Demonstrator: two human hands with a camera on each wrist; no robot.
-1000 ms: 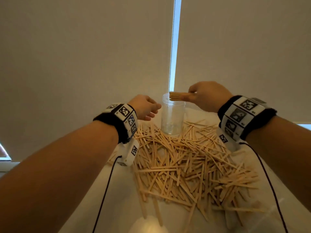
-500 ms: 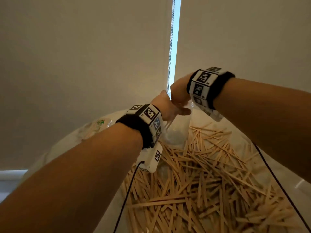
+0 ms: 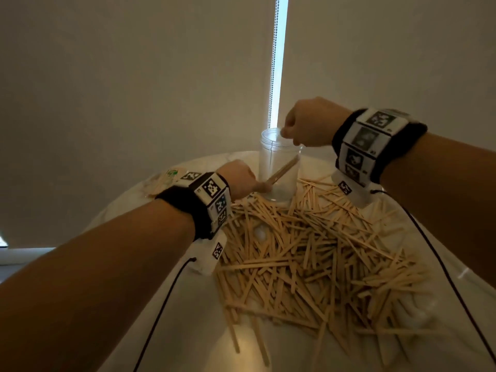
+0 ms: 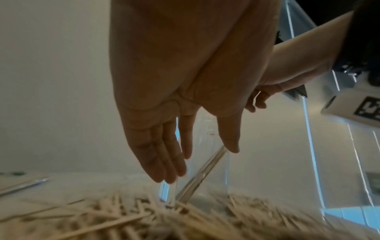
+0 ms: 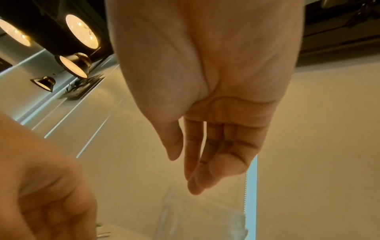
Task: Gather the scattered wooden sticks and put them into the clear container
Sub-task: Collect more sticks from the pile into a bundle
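Observation:
A clear container (image 3: 279,157) stands upright at the far side of the round table, with a small bundle of wooden sticks (image 3: 283,169) leaning inside it. Many more scattered sticks (image 3: 308,253) lie in a heap in front of it. My left hand (image 3: 261,186) reaches the container's lower left side, fingers straight. In the left wrist view this left hand (image 4: 201,164) is open, its thumb and fingers on either side of the container (image 4: 207,129). My right hand (image 3: 288,135) hovers over the rim, holding nothing. In the right wrist view the right hand (image 5: 185,173) hangs relaxed above the container (image 5: 203,216).
The white table (image 3: 188,331) curves away at left and far edges. A flat packet with green print (image 3: 170,175) lies at the far left. Wrist cables (image 3: 161,312) trail over the near table. A blind and bead chain (image 3: 273,63) hang right behind the container.
The right hand held a bundle of sticks over the container; the bundle now leans inside it and the hand is empty. The left hand has moved down to the container's side.

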